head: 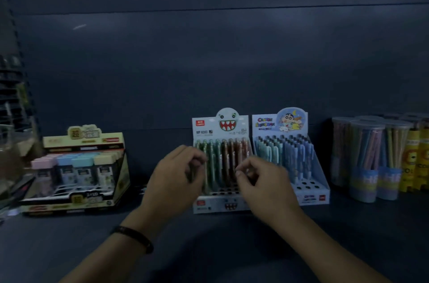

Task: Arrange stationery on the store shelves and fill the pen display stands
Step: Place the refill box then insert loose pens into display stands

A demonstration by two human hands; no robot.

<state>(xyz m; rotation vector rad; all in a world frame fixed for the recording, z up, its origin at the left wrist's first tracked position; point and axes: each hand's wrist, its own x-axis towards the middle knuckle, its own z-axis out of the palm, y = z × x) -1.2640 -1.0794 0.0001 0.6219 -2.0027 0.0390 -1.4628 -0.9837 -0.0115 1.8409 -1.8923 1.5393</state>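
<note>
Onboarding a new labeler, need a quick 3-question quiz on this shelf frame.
1. True or false: both hands are in front of the monster-face pen stand.
2. Which wrist wears the dark bracelet? A) left B) right
3. Fill in: the front holes of the cartoon-boy pen stand are ____.

Key: 1 true: left hand and right hand are both there. 2 A. 3 empty. Whether either hand holds a pen is too blurred to tell.
</note>
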